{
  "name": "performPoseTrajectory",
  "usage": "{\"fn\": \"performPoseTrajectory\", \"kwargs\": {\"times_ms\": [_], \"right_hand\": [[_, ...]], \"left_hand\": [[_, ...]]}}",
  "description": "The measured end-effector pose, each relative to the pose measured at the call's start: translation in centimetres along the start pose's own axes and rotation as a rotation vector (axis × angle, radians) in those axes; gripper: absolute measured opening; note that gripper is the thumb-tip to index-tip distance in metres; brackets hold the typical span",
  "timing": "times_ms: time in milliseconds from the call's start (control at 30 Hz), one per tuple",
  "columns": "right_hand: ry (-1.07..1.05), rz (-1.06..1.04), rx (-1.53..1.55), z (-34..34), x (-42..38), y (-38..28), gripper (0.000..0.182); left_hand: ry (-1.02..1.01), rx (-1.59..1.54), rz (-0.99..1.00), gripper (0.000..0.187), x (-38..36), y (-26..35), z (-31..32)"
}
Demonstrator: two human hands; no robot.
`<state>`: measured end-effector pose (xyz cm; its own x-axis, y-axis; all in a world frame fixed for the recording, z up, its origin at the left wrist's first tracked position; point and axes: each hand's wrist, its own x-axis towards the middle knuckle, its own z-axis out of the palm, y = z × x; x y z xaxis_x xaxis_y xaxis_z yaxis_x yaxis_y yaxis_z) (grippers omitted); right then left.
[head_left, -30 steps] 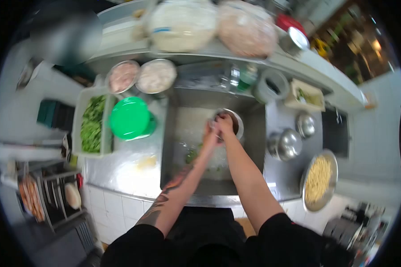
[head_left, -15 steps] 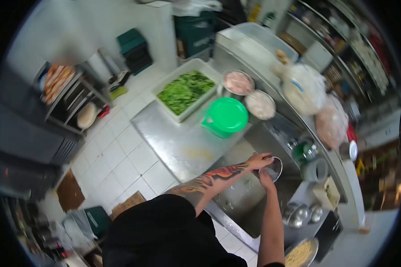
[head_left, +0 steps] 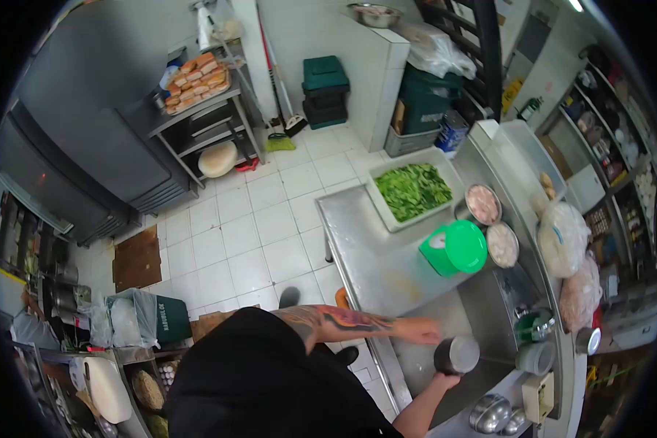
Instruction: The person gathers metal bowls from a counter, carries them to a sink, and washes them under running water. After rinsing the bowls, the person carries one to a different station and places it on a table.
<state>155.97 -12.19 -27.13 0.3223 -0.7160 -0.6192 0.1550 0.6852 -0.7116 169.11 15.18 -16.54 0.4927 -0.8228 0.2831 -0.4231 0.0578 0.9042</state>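
My right hand point(head_left: 447, 381) grips a round metal cup point(head_left: 463, 355) from its near side, over the steel sink point(head_left: 485, 310). The cup is tilted, a pale round face toward me. My left hand point(head_left: 418, 330), at the end of a tattooed forearm, is above the sink just left of the cup and apart from it. Its fingers look stretched out and hold nothing, though the fingertips are blurred. Left of the sink, the steel counter point(head_left: 358, 226) bears a green-lidded container point(head_left: 465, 247) and a white tub point(head_left: 393, 219) of chopped green leaves.
Two metal bowls of pale food point(head_left: 483, 204) point(head_left: 502, 244) stand by the sink's far corner. Along the right ledge are filled plastic bags point(head_left: 562, 237), a glass jar point(head_left: 535, 358) and metal bowls point(head_left: 490, 414). A bread rack point(head_left: 197, 84) stands across the tiled floor.
My left hand has come off the cup and moved left of it. The right hand still holds the cup, now turned differently. My view has swung, showing more floor.
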Motion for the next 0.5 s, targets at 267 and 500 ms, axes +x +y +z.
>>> {"fn": "performPoseTrajectory", "kwargs": {"times_ms": [267,500], "right_hand": [[0.130,-0.502,-0.695,-1.3,-14.0,2.1,0.043],[-0.233,-0.480,-0.698,19.0,-34.2,4.4,0.047]], "left_hand": [[0.547,-0.024,-0.239,0.020,-31.0,5.0,-25.6],[1.199,0.309,-0.735,0.015,-65.3,3.7,-39.1]]}}
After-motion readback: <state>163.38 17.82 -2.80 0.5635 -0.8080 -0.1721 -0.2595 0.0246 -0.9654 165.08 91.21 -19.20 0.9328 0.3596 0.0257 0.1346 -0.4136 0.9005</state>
